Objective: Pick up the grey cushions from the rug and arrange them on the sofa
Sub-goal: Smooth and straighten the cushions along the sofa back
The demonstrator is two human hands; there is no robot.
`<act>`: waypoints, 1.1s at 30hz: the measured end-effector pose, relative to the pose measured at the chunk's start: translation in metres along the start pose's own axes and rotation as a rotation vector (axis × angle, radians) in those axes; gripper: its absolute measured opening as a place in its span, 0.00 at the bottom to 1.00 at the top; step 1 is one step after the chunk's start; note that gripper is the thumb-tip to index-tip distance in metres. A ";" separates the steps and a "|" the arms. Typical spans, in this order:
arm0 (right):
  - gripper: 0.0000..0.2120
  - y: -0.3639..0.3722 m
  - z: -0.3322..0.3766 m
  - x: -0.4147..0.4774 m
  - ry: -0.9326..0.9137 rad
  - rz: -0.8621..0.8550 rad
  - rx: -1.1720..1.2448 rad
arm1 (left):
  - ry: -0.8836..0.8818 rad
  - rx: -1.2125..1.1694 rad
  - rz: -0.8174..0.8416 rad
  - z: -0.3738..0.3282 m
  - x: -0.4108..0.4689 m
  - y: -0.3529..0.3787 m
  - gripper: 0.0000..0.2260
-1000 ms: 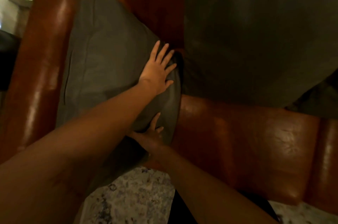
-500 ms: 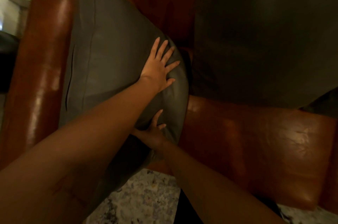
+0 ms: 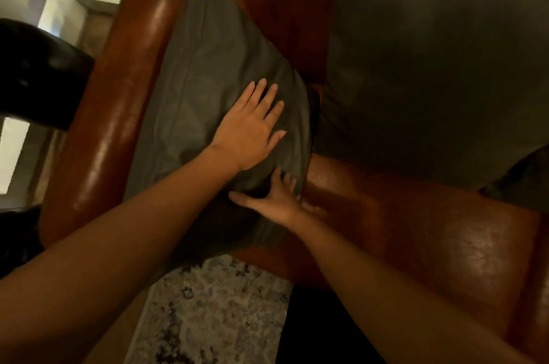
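Note:
A grey cushion point(image 3: 208, 66) stands on the brown leather sofa point(image 3: 430, 230), leaning against its left armrest point(image 3: 118, 111). My left hand point(image 3: 249, 126) lies flat on the cushion's face with its fingers spread and holds nothing. My right hand point(image 3: 273, 200) presses against the cushion's lower right corner where it meets the seat, thumb stretched to the left, fingers apart. A second, larger grey cushion point(image 3: 430, 66) rests against the sofa back on the right, a narrow gap away from the first.
A pale patterned rug point(image 3: 214, 304) lies in front of the sofa, below my arms. A dark rounded piece of furniture point(image 3: 38, 72) stands beyond the left armrest. Bare leather seat shows to the right of my right hand.
My left hand has slid a little lower and flatter on the cushion. My right hand has moved from gripping under the lower edge to pressing spread against the corner.

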State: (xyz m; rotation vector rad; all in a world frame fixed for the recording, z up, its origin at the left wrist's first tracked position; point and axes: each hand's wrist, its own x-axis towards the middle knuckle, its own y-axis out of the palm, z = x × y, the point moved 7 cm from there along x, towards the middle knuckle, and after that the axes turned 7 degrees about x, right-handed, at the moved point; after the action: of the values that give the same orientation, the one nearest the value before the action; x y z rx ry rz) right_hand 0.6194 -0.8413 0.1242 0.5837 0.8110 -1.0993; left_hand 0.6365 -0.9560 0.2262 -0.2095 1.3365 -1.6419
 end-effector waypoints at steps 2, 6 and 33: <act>0.66 -0.023 0.016 -0.004 -0.113 -0.074 -0.222 | -0.074 -0.058 -0.044 0.003 -0.023 -0.001 0.32; 0.69 -0.058 0.061 -0.016 -0.394 -0.177 -0.567 | -0.185 0.018 -0.121 -0.011 -0.068 0.009 0.31; 0.72 -0.029 0.156 0.034 -0.686 -0.204 -1.173 | -0.161 0.120 0.052 0.006 -0.101 0.083 0.52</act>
State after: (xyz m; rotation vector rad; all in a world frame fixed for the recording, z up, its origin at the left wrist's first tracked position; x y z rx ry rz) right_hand 0.6431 -0.9888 0.1880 -0.8346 0.7513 -0.7346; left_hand 0.7385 -0.8776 0.2023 -0.2285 1.1102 -1.6197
